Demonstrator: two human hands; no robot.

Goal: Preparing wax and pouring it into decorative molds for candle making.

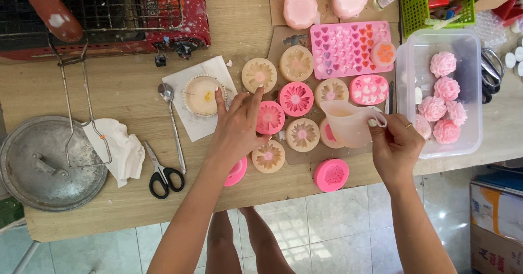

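My right hand grips the handle of a small translucent measuring cup holding pale liquid, tilted over a round mould. My left hand rests flat with fingers spread on a pink flower mould and steadies it. Around them lie several round flower moulds, some pink and some filled with beige wax. A pink heart-shaped mould tray lies behind them. A pink round mould sits near the table's front edge.
A clear plastic tub with pink flower pieces stands at the right. Scissors, a spoon, a crumpled tissue and a metal lid lie at the left. A red burner sits at the back left, a green basket at the back right.
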